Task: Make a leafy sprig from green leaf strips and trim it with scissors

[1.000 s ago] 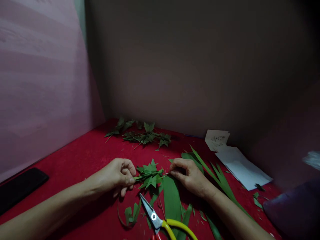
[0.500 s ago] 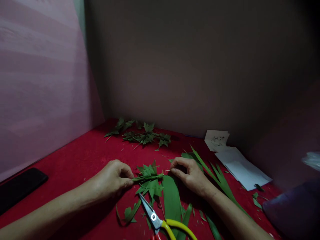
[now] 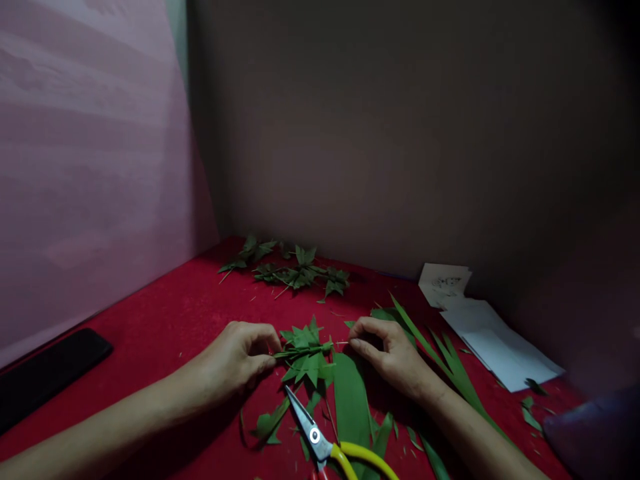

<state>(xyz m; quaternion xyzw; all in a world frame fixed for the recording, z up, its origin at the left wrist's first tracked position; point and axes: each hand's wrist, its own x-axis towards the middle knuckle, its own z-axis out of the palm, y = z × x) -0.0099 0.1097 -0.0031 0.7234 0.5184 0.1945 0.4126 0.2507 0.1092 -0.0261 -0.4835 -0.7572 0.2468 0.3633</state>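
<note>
My left hand (image 3: 233,363) pinches the left end of a bundle of folded green leaves (image 3: 307,350), whose pointed tips fan out above and below its tied-looking middle. To the bundle's right, my right hand (image 3: 387,347) is closed at thumb and forefinger on a thin pale stick (image 3: 342,343). This stick points left towards the bundle's right end; whether it touches cannot be made out. Scissors (image 3: 313,430) with yellow and red handles lie just below, blades pointing up left. A broad green leaf strip (image 3: 351,393) lies between the scissors and my right hand.
Several leaf sprigs (image 3: 300,270) lie at the back of the red cloth (image 3: 185,293). Long leaf blades (image 3: 453,363) run beneath my right forearm. White papers (image 3: 500,340) and a card with a drawing (image 3: 444,283) are at right, a black phone-like slab (image 3: 55,367) at left.
The view has swung slightly left, so everything appears a little further right. Both hands keep their pinches, and the leaf bundle has turned slightly between them.
</note>
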